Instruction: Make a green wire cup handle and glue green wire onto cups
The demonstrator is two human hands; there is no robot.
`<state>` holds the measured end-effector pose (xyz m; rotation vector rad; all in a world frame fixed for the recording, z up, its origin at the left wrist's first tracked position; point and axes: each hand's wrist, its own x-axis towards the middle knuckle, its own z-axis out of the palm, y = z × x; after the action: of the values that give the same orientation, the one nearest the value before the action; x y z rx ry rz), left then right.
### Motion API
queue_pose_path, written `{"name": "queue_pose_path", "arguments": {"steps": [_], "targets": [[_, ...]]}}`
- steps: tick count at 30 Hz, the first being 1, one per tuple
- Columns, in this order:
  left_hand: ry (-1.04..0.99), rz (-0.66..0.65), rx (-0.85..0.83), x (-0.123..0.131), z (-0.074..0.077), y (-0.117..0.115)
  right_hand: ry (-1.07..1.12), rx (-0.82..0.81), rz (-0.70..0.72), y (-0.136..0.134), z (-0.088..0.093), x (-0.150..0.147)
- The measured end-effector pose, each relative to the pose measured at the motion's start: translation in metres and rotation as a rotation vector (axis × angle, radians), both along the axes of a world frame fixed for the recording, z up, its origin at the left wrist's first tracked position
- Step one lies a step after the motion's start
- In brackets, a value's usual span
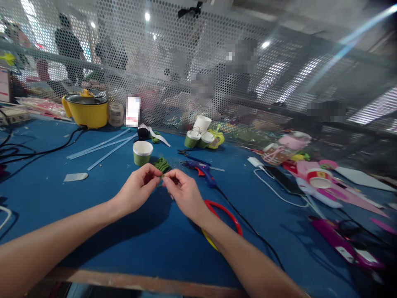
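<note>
My left hand (pixel 139 187) and my right hand (pixel 182 191) meet above the blue table (pixel 93 207), fingertips pinched together on a small green piece (pixel 161 175), too small to name with certainty. Just behind the fingers lies a bundle of green cord (pixel 162 164). A green paper cup (pixel 142 152) stands upright a little farther back to the left. A blue glue gun (pixel 203 170) lies to the right of my right hand, its black cable running toward me. Under my right wrist lies a red and yellow ring (pixel 228 214).
A yellow pot (pixel 86 109) stands at the back left beside black cables (pixel 27 151). Clear glue sticks (pixel 104 147) lie behind the cup. More cups (pixel 198 133) and pink craft parts (pixel 322 182) fill the right. A perforated metal screen (pixel 186 62) backs the table, with people behind it.
</note>
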<state>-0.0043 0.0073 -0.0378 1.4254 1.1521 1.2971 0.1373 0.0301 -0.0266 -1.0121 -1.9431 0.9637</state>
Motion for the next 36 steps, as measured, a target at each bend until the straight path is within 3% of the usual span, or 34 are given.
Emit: {"name": "queue_pose_path", "arguments": {"steps": [18,24,29,31,34,36], "targets": [[0.144,0.053,0.049,-0.003,-0.005,0.002,0.004,-0.046,-0.017,-0.001,0.000,-0.001],[0.139,0.034,0.056,-0.003,0.000,0.001,0.013,-0.055,-0.014,-0.002,-0.001,-0.003],[0.035,0.007,-0.018,-0.004,0.000,0.003,-0.070,-0.139,0.050,0.003,0.015,0.006],[-0.023,0.004,-0.068,-0.004,0.000,0.004,-0.111,-0.109,-0.037,0.013,0.028,0.018],[-0.103,0.015,-0.119,-0.004,0.002,0.004,-0.215,0.063,-0.283,0.038,0.046,0.042],[-0.133,0.023,-0.134,-0.004,0.003,0.004,-0.453,0.195,-0.478,0.056,0.048,0.059]]}}
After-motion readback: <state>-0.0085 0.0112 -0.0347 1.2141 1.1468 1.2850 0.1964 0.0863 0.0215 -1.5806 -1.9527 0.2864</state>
